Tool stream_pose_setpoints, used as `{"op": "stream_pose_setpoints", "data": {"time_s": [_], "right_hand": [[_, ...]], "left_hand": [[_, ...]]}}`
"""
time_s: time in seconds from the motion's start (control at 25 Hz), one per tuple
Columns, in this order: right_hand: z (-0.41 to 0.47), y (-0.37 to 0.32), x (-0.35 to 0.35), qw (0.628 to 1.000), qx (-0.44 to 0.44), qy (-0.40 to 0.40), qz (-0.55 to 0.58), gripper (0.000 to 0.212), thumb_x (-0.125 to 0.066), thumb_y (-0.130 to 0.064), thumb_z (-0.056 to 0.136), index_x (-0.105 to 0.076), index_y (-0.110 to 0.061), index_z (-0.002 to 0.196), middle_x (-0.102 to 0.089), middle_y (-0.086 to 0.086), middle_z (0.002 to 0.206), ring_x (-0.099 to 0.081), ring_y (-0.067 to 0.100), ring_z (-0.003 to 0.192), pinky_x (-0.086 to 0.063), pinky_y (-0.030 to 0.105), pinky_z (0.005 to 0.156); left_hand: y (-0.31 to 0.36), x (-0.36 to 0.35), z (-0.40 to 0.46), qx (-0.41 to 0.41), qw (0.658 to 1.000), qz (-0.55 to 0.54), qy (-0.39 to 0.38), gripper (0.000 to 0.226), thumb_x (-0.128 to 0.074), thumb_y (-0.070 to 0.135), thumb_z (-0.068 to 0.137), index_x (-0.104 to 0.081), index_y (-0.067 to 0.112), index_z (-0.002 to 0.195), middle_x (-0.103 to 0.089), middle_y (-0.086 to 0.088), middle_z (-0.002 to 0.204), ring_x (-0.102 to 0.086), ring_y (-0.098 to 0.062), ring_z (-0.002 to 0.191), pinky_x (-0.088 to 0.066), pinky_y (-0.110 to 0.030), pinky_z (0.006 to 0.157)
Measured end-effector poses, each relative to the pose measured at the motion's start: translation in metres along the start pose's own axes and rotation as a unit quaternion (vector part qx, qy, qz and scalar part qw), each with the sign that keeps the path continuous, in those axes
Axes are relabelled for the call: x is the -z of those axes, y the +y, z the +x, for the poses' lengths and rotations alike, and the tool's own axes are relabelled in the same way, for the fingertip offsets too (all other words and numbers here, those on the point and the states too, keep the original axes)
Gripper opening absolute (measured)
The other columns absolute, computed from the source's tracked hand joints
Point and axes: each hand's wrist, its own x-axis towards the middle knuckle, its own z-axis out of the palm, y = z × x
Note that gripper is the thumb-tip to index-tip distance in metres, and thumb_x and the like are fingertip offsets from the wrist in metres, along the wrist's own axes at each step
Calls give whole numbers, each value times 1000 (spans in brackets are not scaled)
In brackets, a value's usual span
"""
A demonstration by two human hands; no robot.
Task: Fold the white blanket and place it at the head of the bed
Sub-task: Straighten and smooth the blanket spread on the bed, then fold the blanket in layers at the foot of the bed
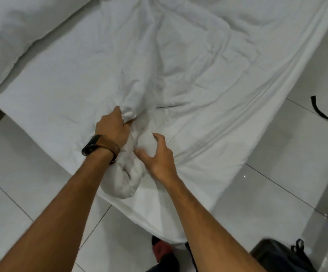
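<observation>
The white blanket [178, 61] lies crumpled across the middle of the bed [47, 91], bunched into a thick twisted rope that runs down to the foot edge. My left hand [113, 127], with a brown-strapped watch on the wrist, is closed on a fold of that bunch. My right hand [158, 154] sits just to the right and nearer to me, fingers curled over a lump of the same blanket, thumb pressing its side. The rolled end of the blanket [124, 185] hangs at the bed's foot edge between my forearms.
A second white bed or pillow [12, 36] lies at the upper left. Glossy white floor tiles [288, 158] surround the bed. A black cord [323, 112] lies on the floor at right, a dark bag [280, 256] at bottom right, and my foot [163, 250] by the bed's corner.
</observation>
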Motion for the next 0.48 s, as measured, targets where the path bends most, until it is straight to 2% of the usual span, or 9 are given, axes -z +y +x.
{"op": "stream_pose_setpoints", "data": {"time_s": [0.24, 0.36, 0.48], "right_hand": [[3, -16, -11, 997, -45, 58, -20, 61, -80, -49, 89, -58, -33, 144, -76, -6, 125, -73, 19, 112, -61, 36, 95], [7, -24, -30, 987, -75, 121, -75, 49, -79, -42, 90, -65, -30, 135, -77, -4, 117, -70, 16, 101, -52, 28, 84], [0, -43, -70, 961, -74, 237, -124, 38, -74, -37, 90, -66, -28, 126, -75, -3, 110, -73, 24, 100, -50, 32, 79]], "left_hand": [[-21, 18, 23, 2, 996, -80, -43, 41, -61, 39, 105, -62, 16, 139, -70, -19, 135, -63, -45, 124, -48, -41, 101], [-32, 23, 32, -26, 990, -115, -71, 38, -62, 36, 104, -63, 17, 138, -70, -16, 137, -63, -42, 126, -45, -34, 94], [-63, 34, 43, -62, 978, -174, -102, 29, -62, 29, 105, -66, 16, 130, -71, -13, 131, -65, -36, 122, -39, -26, 87]]}}
